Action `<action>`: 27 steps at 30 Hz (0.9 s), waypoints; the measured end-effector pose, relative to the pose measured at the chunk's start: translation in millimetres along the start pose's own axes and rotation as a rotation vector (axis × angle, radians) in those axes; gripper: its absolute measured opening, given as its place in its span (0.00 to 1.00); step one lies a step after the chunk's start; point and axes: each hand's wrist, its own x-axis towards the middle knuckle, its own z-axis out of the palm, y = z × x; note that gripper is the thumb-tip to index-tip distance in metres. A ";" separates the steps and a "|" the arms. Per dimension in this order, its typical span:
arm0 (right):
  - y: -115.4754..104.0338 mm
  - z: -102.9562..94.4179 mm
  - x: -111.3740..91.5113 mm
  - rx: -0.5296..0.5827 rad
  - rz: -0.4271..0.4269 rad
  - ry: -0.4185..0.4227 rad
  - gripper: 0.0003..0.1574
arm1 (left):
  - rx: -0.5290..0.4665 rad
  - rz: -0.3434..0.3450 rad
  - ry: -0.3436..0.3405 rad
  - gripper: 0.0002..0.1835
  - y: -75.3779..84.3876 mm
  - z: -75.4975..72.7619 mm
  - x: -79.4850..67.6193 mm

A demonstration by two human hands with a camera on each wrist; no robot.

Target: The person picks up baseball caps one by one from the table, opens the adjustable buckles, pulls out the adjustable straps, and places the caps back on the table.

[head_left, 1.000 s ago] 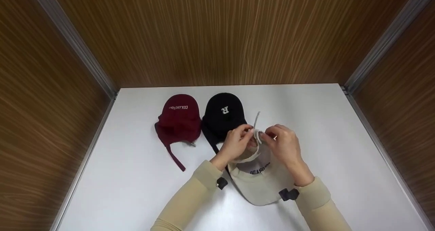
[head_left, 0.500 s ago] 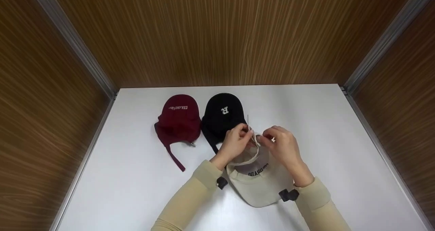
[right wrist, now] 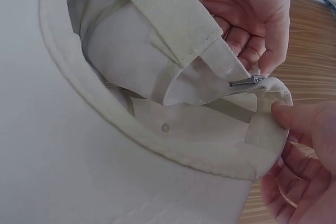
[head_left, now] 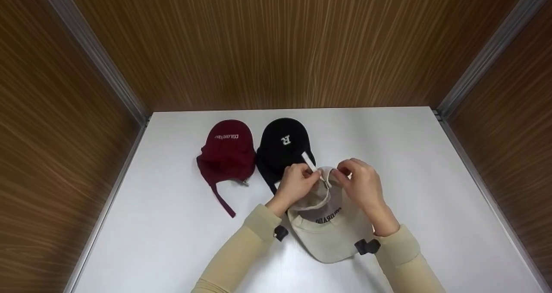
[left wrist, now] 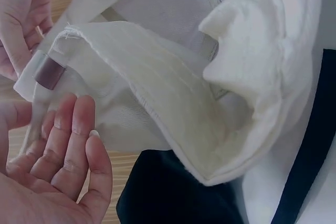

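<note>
A beige baseball cap (head_left: 330, 243) with dark lettering is held over the table, brim toward the person and inside showing. My left hand (head_left: 296, 184) pinches its back strap (head_left: 308, 160), whose loose end sticks up past the fingers. A metal buckle (left wrist: 50, 72) sits on the strap close by those fingertips; the right wrist view shows the same buckle (right wrist: 247, 82) edge-on. With thumb and fingers, my right hand (head_left: 361, 185) grips the cap's rear edge right of the buckle. Behind the left hand lies a black cap (head_left: 282, 150) with a white R, partly covered.
A dark red cap (head_left: 228, 150) lies left of the black one, its strap (head_left: 222, 200) trailing toward the person. All are on a white table (head_left: 164, 241) walled by wood-grain panels (head_left: 276, 47) at the back and sides.
The strap's loose end has swung left, from upright to leaning over the black cap, and its flat side shows. The left hand has dipped slightly; the right hand keeps its place.
</note>
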 end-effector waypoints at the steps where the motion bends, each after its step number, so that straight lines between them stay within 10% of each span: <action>1: 0.3 -0.2 -0.1 -0.004 0.005 -0.003 0.07 | 0.012 0.002 0.002 0.13 0.1 0.0 0.0; 27: 9.5 -1.0 3.4 -0.023 -0.061 -0.091 0.05 | -0.173 0.040 0.014 0.08 1.1 -2.0 1.4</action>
